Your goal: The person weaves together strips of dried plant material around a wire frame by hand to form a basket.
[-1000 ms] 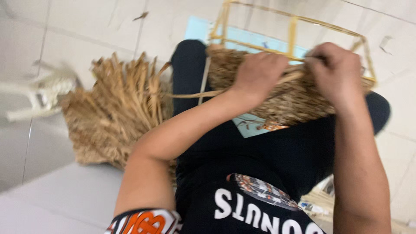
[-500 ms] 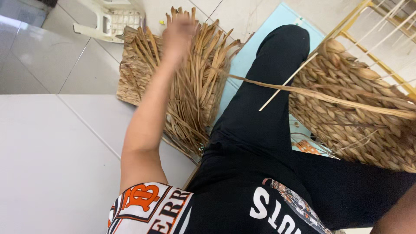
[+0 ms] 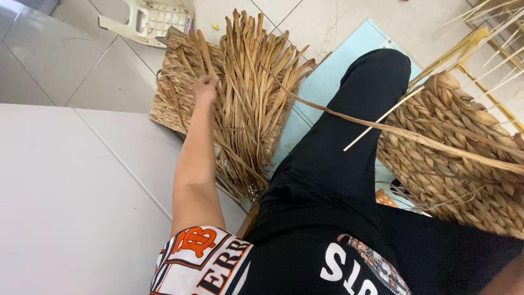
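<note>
Left hand in the dried fibre bundle

The woven basket [image 3: 464,158], right of centre, runs off the frame's right edge. The bundle of dried strands [image 3: 251,98] fills the upper middle, hiding a woven mat [image 3: 169,104]. The left hand [image 3: 206,87] is fisted around strands there. The right hand is out of frame.
</note>
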